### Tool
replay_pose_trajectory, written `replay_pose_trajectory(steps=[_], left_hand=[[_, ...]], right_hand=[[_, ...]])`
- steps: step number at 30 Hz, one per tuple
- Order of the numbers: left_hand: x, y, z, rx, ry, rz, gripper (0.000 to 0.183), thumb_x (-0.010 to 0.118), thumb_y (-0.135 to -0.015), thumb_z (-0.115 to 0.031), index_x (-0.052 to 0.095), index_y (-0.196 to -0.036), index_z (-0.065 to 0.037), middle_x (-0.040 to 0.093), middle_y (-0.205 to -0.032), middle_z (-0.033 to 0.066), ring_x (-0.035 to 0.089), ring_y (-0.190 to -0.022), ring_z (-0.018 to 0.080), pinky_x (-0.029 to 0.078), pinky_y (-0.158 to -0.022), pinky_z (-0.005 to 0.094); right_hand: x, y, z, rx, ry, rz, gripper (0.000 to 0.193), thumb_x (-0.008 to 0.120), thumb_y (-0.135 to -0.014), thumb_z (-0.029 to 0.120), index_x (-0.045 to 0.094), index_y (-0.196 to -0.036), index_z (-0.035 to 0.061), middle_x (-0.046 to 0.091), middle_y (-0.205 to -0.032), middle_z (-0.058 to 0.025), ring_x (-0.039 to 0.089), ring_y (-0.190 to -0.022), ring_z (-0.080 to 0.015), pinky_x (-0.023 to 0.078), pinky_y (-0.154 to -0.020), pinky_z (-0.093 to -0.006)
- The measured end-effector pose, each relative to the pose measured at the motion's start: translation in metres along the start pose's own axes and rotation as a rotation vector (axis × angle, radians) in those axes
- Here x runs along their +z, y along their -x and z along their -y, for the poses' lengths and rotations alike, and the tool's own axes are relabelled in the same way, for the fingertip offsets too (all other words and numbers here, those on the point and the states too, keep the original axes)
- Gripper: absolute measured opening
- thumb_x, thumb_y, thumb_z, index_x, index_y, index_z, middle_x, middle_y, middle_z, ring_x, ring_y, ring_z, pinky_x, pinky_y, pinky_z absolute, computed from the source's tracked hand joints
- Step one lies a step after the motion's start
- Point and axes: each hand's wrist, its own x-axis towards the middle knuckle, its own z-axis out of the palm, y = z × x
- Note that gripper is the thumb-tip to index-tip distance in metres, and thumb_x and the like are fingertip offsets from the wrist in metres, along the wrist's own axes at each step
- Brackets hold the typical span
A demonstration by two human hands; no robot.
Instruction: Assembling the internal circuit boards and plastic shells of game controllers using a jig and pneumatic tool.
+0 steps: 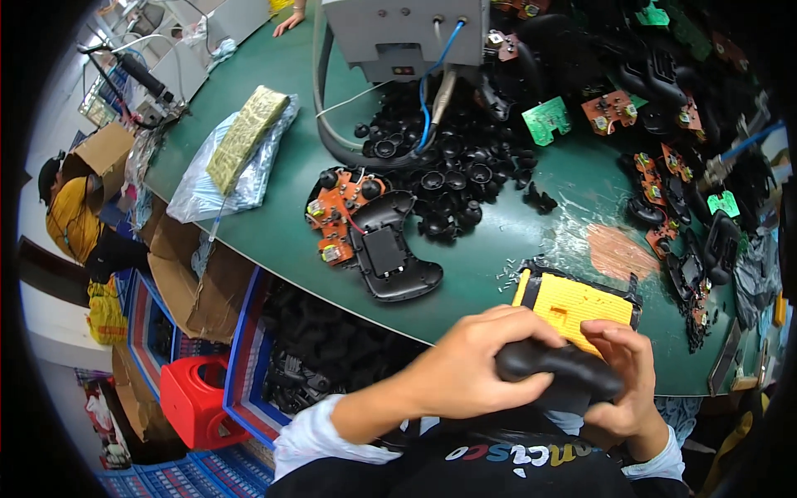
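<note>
Both my hands hold a black game controller shell (560, 372) close to my body, just past the table's near edge. My left hand (473, 361) has its fingers and thumb wrapped round the left end. Round the right end curl the fingers of my right hand (627, 378). The shell's underside is hidden. Just beyond it sits a yellow ribbed pad (573, 300) on a black base. Farther left on the table lies an open black controller half (394, 249) with a black rectangular part in its middle. An orange circuit board (336, 217) with thumbsticks lies against it, joined by a red wire.
A grey machine box (403, 33) with hoses stands at the back, beside heaped black thumbstick caps (448, 178). Green boards (546, 120), orange boards (610, 112) and shells crowd the right. A blue-edged crate (249, 365) and red stool (195, 398) are lower left. Another person's hand (289, 22) rests far back.
</note>
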Motion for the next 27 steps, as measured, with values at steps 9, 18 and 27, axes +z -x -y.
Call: replay_pose_trajectory(steps=[9,18,27], left_hand=[[-0.083,0.069,-0.006,-0.248,-0.423,-0.289,0.048,0.087,-0.067,-0.020,0.068,-0.108,-0.005,0.062,-0.115,0.0118,0.060,-0.104,0.0265,0.048,-0.088,0.0353],[-0.052,0.045,0.075,-0.026,-1.018,-0.698,0.053,0.085,-0.066,-0.023,0.067,-0.114,-0.012,0.032,-0.147,0.0267,0.036,-0.132,0.0453,0.031,-0.108,0.0512],[-0.082,0.058,0.074,-0.220,-1.187,-0.870,0.054,0.079,-0.073,-0.022,0.060,-0.123,-0.014,0.038,-0.145,0.0218,0.037,-0.133,0.0416,0.029,-0.106,0.0556]], right_hand=[[-0.003,-0.009,0.004,0.097,0.154,0.070,0.059,0.075,-0.084,0.032,0.050,-0.126,-0.0013,0.050,-0.128,-0.0206,0.057,-0.113,-0.0279,0.047,-0.098,-0.0405],[0.013,-0.019,0.007,0.016,0.503,0.081,0.041,0.078,-0.075,0.013,0.061,-0.111,0.0024,0.063,-0.116,-0.0187,0.063,-0.106,-0.0334,0.049,-0.091,-0.0390],[0.020,-0.015,0.009,0.034,0.493,0.041,0.025,0.076,-0.076,0.003,0.068,-0.099,0.0020,0.064,-0.111,-0.0165,0.066,-0.099,-0.0291,0.052,-0.084,-0.0354]])
